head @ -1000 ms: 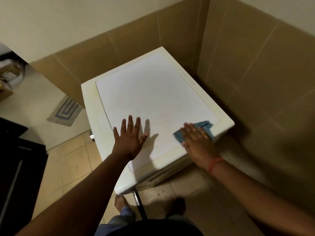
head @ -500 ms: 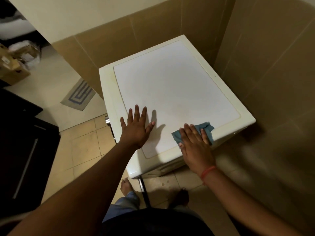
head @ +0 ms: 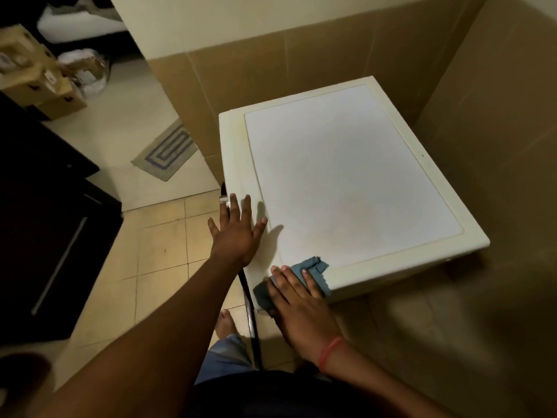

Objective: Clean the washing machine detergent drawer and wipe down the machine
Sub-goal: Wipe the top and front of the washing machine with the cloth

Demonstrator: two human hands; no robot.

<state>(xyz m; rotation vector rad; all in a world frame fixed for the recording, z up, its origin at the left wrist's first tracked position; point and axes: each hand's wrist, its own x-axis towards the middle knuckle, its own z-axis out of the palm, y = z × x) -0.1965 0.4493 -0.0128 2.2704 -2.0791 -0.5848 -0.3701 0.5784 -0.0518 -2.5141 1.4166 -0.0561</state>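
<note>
At the near corner of the washing machine (head: 346, 176), wedged into a tiled corner, the right hand (head: 301, 300) lies flat on the blue cloth (head: 316, 271), fingers straight and close together, pressing it over the cream rim where top meets front, which looks like the way to catch the edge as well as the lid. The left hand (head: 238, 233) is spread wide on the machine's left rim, fingers splayed, holding nothing; it reads as a brace to steady the body while the other hand scrubs. Against half a second ago, the cloth has slid leftward along the front edge towards the corner, and the left hand has shifted from the white panel out onto the rim. No detergent drawer shows from up here.
</note>
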